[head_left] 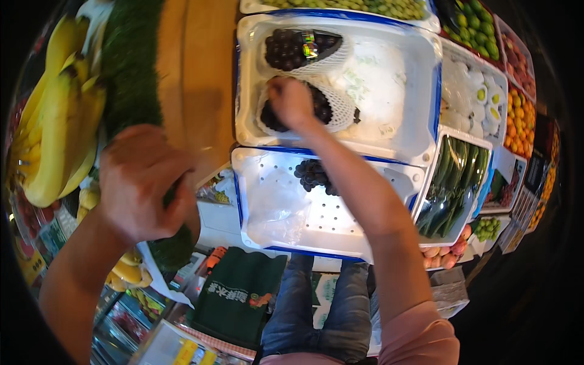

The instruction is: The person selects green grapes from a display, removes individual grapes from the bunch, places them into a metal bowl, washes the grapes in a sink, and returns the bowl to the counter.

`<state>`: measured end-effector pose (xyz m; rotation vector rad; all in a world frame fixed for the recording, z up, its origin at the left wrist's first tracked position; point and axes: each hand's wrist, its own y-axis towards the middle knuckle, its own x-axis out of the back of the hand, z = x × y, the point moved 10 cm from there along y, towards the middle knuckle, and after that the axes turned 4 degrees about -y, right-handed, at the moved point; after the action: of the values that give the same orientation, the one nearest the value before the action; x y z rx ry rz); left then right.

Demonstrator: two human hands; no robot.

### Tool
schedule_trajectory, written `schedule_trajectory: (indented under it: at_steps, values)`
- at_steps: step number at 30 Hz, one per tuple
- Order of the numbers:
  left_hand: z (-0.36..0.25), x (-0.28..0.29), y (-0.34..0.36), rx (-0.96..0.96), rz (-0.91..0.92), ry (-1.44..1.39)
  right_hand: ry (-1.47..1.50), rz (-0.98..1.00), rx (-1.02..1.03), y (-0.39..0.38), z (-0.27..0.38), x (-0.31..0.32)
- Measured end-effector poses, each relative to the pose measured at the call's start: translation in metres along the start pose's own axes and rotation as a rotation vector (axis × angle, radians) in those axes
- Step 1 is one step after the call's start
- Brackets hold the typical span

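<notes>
My right hand point(291, 102) reaches into a white foam crate point(420, 97) with a blue edge. Its curled fingers are at a bunch of dark grapes point(319, 103) in a white foam net point(342, 111); what they pinch is hidden. Just beyond lies a second netted bunch of dark grapes point(285, 50), with a shiny label. Blurred by motion, my left hand point(146, 182) is closed like a fist above the green turf strip and wooden ledge. Whether it holds anything is hidden.
A nearer white crate point(334, 214) holds loose dark grapes point(313, 175) and clear plastic. Bananas point(64, 121) hang at the left beside green turf point(131, 67) and a wooden ledge point(201, 79). Wrapped cucumbers point(453, 182) and oranges point(519, 121) stand right. A dark green bag point(240, 304) lies near my legs.
</notes>
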<state>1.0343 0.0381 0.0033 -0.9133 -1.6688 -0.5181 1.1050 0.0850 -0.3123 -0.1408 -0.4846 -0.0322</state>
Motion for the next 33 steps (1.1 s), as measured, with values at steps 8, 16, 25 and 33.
schedule_trajectory:
  at_steps: [8,16,25,33]
  values:
    - [-0.007,-0.013,0.0,-0.029,0.144,0.063,0.628,-0.239,-0.356,-0.03,-0.004,-0.06]
    - [-0.009,-0.018,0.001,-0.024,0.163,0.099,0.785,-0.289,-0.422,-0.005,-0.012,-0.076]
    - [-0.008,-0.018,0.002,-0.019,0.176,0.075,0.714,-0.296,-0.491,0.007,-0.017,-0.085]
    - [-0.009,-0.013,0.003,-0.04,0.144,0.046,0.657,-0.381,-0.326,0.005,0.001,-0.06]
